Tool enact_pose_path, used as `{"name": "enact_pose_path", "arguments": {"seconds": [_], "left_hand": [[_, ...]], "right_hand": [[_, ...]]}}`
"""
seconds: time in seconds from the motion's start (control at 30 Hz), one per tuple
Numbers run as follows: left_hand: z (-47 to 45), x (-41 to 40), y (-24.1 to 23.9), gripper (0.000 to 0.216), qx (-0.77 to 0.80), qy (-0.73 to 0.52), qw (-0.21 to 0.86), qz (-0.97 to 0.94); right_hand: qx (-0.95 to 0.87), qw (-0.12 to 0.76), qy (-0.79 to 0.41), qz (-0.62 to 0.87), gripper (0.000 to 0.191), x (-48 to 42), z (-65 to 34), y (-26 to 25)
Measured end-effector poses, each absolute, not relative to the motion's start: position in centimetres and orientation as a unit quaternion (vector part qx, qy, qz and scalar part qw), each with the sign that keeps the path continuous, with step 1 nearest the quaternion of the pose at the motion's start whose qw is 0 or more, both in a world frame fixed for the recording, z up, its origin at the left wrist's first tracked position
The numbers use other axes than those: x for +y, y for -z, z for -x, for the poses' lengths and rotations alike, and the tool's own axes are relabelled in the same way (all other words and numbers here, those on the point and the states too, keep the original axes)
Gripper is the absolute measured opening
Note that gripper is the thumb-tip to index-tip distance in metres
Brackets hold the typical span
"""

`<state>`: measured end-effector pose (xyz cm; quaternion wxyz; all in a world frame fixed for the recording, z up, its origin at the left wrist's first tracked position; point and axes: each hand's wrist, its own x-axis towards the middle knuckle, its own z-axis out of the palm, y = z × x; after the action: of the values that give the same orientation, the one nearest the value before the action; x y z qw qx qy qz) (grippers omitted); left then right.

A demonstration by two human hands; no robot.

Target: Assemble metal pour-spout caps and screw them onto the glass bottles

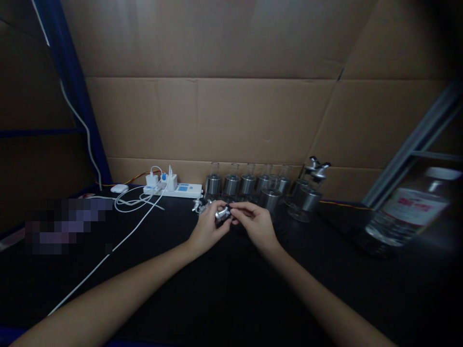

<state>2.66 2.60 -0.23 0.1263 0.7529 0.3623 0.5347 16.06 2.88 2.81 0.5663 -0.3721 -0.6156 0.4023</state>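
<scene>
Near the middle of the view, my left hand is closed around a silver metal pourer top. My right hand meets it from the other side, thumb and index finger pinched at the dark end of the pourer top. The fingers partly hide that small end. Just beyond my left hand lie more silver pourer tops, partly covered by it. Behind both hands stand several glass bottles with metal sleeves and bare necks. One such bottle is closer to my right hand.
At the right of the row, bottles carry silver-and-black pourer tops. A large clear plastic bottle stands far right. A white power strip with chargers and a loose white cable lies left on the black table, before a cardboard wall.
</scene>
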Motion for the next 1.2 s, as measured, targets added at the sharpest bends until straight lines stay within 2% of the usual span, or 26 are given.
{"name": "enact_pose_path", "arguments": {"seconds": [1.2], "left_hand": [[-2.46,2.27,-0.22,0.024,0.369,-0.543,0.134,-0.743]], "right_hand": [[-0.589,0.569,-0.454,0.351,0.019,2.81,-15.93,-2.71]]}}
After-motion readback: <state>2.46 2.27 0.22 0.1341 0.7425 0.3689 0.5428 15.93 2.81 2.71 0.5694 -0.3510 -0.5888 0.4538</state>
